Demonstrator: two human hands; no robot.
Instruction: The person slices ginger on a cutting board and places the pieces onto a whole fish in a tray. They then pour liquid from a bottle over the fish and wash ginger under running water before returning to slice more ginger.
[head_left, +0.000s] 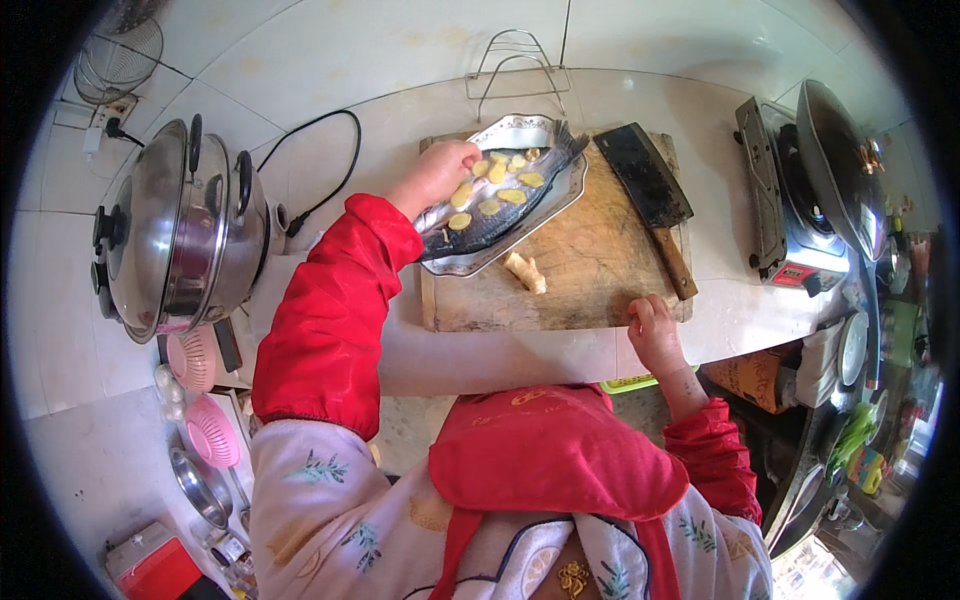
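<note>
A whole fish (487, 225) lies on an oblong white dish (517, 135) with a patterned rim, its tail over the far right edge. Several ginger slices (511, 196) are spread over its upper side. My left hand (444, 169) is over the fish with fingertips bunched beside the slices; whether a slice is between them is hidden. The dish rests on a wooden chopping board (592, 262), where a knob of ginger (526, 272) lies in front. My right hand (654, 330) is loosely curled at the board's front right edge, nothing visible in it. A cleaver (646, 176) lies nearby.
On the left stands a lidded steel steamer pot (172, 232), a black power cord (358, 150) beside it. A wire rack (517, 71) is by the back wall. To the right, a wok (836, 165) sits tilted on a portable gas stove (795, 217). Pink baskets (212, 431) are lower left.
</note>
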